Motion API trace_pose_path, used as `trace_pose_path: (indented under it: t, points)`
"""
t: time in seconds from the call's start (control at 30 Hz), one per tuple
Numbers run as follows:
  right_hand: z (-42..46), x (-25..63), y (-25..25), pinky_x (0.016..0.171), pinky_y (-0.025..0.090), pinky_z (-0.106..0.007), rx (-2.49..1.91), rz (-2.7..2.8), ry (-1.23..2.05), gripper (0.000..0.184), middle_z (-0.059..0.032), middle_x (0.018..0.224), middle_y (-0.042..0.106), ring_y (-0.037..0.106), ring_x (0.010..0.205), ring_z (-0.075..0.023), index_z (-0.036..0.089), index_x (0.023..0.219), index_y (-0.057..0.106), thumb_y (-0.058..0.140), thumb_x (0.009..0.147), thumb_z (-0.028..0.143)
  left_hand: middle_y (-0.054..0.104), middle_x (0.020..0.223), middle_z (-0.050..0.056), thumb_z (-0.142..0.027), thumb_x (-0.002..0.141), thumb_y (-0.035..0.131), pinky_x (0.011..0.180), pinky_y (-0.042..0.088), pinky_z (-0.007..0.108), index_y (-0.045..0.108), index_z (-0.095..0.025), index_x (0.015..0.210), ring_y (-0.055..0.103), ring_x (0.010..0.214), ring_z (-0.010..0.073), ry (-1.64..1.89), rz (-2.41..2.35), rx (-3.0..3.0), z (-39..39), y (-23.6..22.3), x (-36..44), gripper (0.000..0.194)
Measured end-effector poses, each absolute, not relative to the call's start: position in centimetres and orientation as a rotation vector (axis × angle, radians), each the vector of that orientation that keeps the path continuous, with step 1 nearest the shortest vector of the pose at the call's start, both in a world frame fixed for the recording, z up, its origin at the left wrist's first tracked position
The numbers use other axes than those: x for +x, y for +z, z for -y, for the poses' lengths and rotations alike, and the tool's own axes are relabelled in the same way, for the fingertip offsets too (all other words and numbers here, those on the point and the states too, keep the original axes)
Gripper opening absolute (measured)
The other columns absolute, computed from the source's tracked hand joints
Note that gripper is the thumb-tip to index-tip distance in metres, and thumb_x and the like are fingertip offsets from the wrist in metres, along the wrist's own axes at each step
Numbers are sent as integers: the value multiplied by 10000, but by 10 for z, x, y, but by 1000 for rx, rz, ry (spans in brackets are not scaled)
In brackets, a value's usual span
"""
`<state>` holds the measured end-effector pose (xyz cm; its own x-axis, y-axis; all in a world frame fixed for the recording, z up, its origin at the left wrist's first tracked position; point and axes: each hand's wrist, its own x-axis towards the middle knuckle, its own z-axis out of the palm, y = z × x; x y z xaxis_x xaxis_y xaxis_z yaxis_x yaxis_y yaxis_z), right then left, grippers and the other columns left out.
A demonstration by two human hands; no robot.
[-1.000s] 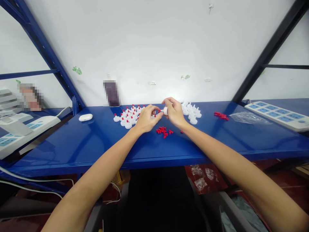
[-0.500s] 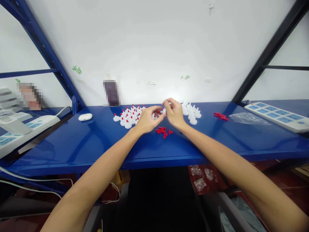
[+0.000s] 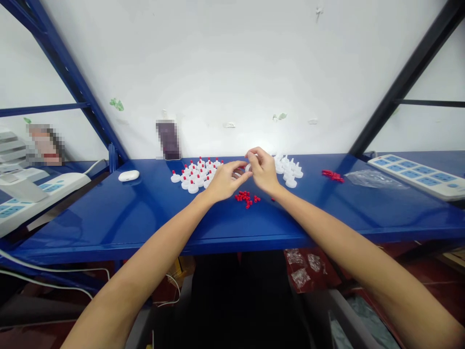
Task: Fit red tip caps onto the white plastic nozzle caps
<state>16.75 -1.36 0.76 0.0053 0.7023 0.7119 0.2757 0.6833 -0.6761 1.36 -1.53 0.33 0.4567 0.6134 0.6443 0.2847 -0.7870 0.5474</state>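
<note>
Two hands come together just right of the frame's centre, above the blue table point(image 3: 152, 213). A white nozzle cap point(image 3: 248, 167) lies between them, pale and partly hidden by fingers — only a small part of it shows. The right hand point(image 3: 264, 170) has its thumb and fingers curled in, nearly closed, with the cap held at their tips, on the side facing the other hand. The left hand point(image 3: 225, 181) bends its fingers and thumb around the cap's near side, a narrow gap showing between them; whether they press on it I cannot tell.

Left of the hands stand many red-tipped nozzle caps point(image 3: 196, 175), upright in a close group. Right of them, plain white nozzle caps point(image 3: 288, 170) cluster near the wall point(image 3: 218, 63). Loose red tips point(image 3: 244, 197) lie just below the hands — a second red pile point(image 3: 333, 176) sits farther right, beside a clear plastic bag point(image 3: 374, 178).
</note>
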Motion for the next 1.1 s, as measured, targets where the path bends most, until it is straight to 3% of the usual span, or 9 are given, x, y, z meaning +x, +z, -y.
trace_pose_path:
  t: [0.17,0.43,0.6,0.8,1.1]
  points:
    - [16,166,9,506,425,-278,-783,1617,554,185,16,671,553,531,551,-136,231,927,533,519,922,415,702,1109,67,-110,799,594,806,551,280,569,-166,1225,668,895,162,1369,-790,2488,9,0,10,431]
    - [11,168,3,528,424,-278,-827,1680,556,206,13,725,557,517,555,-136,241,984,514,465,957,439,671,1222,78,-178,866,556,961,473,357,550,-183,1254,623,1067,224,1331,-962,2658,7,3,3,388]
    - [8,171,2,548,362,-278,-890,1725,438,215,37,611,486,472,547,-147,234,906,500,431,971,427,715,1089,49,-234,895,540,829,489,318,588,-201,1234,654,906,213,1286,-1036,2683,9,5,4,344]
    - [5,173,-1,573,356,-283,-958,1758,357,253,46,580,493,490,550,-162,239,941,514,402,987,461,745,1043,35,-277,928,530,768,480,300,673,-233,1162,672,787,202,1102,-1022,2758,10,10,-1,278]
    - [5,175,-1,637,375,-286,-957,1838,282,324,20,659,550,529,638,-170,226,925,543,363,1006,484,743,1017,57,-275,949,461,739,463,296,696,-211,1054,679,864,225,1049,-1017,2833,15,14,-2,265]
